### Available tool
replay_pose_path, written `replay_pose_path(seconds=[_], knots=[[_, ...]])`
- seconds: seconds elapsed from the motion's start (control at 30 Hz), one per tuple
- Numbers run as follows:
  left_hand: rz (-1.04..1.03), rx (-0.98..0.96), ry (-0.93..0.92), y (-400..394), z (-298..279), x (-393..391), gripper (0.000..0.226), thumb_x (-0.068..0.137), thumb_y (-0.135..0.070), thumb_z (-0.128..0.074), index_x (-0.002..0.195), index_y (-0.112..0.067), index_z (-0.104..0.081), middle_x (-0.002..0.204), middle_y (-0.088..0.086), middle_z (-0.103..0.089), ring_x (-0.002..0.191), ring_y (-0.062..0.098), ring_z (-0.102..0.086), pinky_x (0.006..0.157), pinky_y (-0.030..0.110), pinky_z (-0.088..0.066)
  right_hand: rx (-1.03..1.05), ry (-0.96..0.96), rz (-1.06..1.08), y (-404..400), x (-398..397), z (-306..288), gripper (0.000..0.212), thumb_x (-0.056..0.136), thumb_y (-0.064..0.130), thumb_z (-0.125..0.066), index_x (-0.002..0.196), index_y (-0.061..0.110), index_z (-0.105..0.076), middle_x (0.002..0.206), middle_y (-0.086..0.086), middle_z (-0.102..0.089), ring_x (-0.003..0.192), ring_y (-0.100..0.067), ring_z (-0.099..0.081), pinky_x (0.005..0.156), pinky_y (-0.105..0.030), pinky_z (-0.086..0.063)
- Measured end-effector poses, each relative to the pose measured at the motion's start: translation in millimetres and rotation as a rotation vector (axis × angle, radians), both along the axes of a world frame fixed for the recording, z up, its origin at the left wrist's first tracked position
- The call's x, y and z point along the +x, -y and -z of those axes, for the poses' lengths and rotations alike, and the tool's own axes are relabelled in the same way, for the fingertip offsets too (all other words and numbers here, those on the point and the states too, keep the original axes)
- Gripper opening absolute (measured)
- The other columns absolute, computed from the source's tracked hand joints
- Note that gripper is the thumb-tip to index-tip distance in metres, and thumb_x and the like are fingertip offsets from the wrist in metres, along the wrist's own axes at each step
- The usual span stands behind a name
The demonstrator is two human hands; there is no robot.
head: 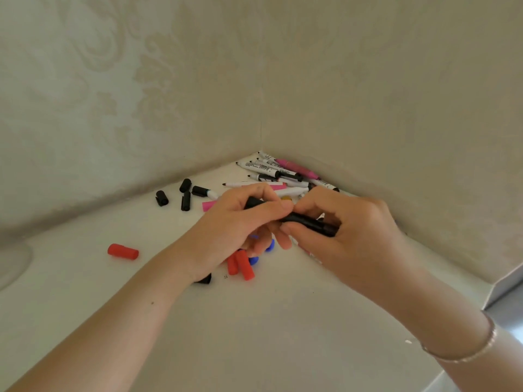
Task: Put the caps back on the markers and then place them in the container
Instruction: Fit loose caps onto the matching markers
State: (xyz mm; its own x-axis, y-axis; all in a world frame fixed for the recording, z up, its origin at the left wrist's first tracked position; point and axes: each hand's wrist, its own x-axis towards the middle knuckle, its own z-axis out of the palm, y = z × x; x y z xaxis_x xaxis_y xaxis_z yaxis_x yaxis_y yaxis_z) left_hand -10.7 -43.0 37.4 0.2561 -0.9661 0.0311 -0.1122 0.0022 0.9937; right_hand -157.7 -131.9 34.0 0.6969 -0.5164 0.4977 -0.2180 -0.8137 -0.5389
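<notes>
The left hand (pixel 240 222) covered one end of the black marker (pixel 307 222), and the right hand (pixel 348 230) hid the other, so whether a cap sat on it could not be told. A black cap (pixel 204 279) showed only partly under the left wrist. Blue caps (pixel 254 260) lay mostly hidden behind the fingers. Print on the piled markers (pixel 271 172) was too small to read.

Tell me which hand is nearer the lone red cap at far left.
Left. The left hand sits just right of the red cap, with bare table between them. The right hand is farther right, beyond the left, gripping the black marker.
</notes>
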Motion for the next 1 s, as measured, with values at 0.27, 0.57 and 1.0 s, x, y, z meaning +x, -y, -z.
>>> replay_pose_path(seconds=[0.27, 0.57, 1.0], knots=[[-0.251, -0.082, 0.018, 10.1, -0.3, -9.1, 0.035, 0.097, -0.028, -0.049, 0.068, -0.010, -0.052, 0.035, 0.001, -0.034, 0.032, 0.013, -0.021, 0.038, 0.021, -0.017, -0.002, 0.158, 0.004, -6.7, 4.9, 3.5, 0.008, 0.074, 0.032, -0.067, 0.076, 0.025, -0.070, 0.053, 0.011, -0.052, 0.049, -0.009, -0.044, 0.045, -0.015, -0.031], [-0.233, -0.125, -0.046, 20.1, 0.4, -6.2, 0.034, 0.095, -0.022, -0.056, 0.066, -0.006, -0.046, 0.036, 0.000, -0.030, 0.031, 0.011, -0.018, 0.039, 0.019, -0.015, 0.243, 0.218, 0.031, -8.0, 15.5, -1.4, 0.010, 0.073, 0.017, -0.078, 0.067, 0.021, -0.072, 0.056, 0.008, -0.065, 0.045, -0.011, -0.053, 0.045, -0.021, -0.041], [-0.246, 0.112, -0.065, 29.8, 13.5, 22.8, 0.012, 0.091, -0.015, -0.061, 0.101, -0.013, -0.054, 0.079, 0.002, -0.053, 0.067, 0.012, -0.051, 0.073, 0.028, -0.054, 1.011, 0.131, -0.065, 6.7, 37.6, 20.0, 0.009, 0.089, 0.017, -0.062, 0.099, 0.016, -0.063, 0.068, -0.007, -0.065, 0.039, -0.015, -0.036, 0.036, -0.017, -0.027]])
